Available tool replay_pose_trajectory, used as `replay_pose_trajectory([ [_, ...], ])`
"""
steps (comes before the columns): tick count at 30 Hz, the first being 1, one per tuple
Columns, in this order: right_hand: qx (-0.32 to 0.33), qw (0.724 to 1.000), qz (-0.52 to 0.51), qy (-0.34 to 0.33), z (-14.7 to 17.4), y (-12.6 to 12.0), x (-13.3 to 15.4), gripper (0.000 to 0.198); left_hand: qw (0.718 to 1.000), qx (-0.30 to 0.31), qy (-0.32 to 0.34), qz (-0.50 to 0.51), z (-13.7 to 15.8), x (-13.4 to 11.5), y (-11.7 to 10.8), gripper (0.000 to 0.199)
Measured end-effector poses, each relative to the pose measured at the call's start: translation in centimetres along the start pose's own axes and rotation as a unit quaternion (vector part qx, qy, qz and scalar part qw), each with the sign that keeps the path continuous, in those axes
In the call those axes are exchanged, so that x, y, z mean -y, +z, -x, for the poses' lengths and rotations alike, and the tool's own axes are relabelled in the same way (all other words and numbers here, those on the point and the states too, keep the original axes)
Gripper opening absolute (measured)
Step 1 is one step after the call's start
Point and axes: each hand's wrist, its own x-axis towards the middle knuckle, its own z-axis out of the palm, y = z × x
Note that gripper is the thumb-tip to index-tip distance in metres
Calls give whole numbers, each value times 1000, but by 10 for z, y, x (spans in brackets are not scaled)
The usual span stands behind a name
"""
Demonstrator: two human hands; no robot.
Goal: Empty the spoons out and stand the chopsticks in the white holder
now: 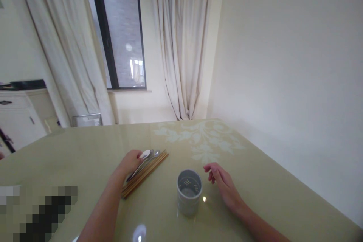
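Left of centre, my left hand [132, 162] is closed at a white spoon [145, 154], its fingers partly hidden behind the back of the hand. Metal spoons [155, 154] lie beside it, bowls pointing away from me. Along their right side rests a bundle of brown wooden chopsticks [147, 170], slanting across the table. A grey cylindrical holder [189, 196] stands upright, with small holes in its wall; nothing shows inside it. Just to its right hovers my right hand [219, 179], fingers loosely bent and apart, holding nothing and not touching the holder.
The glossy greenish table [93, 151] has a pale leaf pattern [201, 136] at its far end. A white wall [283, 64] runs along the right. Behind are curtains [181, 38], a window [121, 30] and a white cabinet [19, 117]. A pixelated patch covers the lower left.
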Motion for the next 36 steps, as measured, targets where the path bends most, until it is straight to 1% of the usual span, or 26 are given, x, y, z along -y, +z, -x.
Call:
replay_pose_trajectory([
  [5,12,1000,-1,15,-5,6,3,59,1000,-5,-5,-11,0,6,2,9],
  [10,36,999,8,18,-4,6,6,60,1000,-2,2,-20,0,7,8,14],
  [14,39,999,20,14,-3,5,7,58,999,-5,2,-32,0,2,5,15],
  [17,34,999,27,14,-3,5,8,58,999,-22,11,-30,1,-10,-4,21],
  [19,32,999,27,19,-3,5,8,59,999,-29,27,-19,3,-23,-11,25],
  [21,32,999,22,21,-3,6,8,59,998,-24,50,-9,8,-40,-15,23],
  [23,36,999,15,22,-2,5,7,58,997,-11,70,-8,15,-57,-14,20],
  [26,48,999,9,22,-1,4,6,56,997,7,78,-27,22,-76,-5,14],
  [30,59,998,12,20,-1,2,7,53,996,25,71,-56,23,-83,6,17],
  [36,77,997,11,18,-1,4,9,54,995,43,73,-50,20,-80,7,13],
])
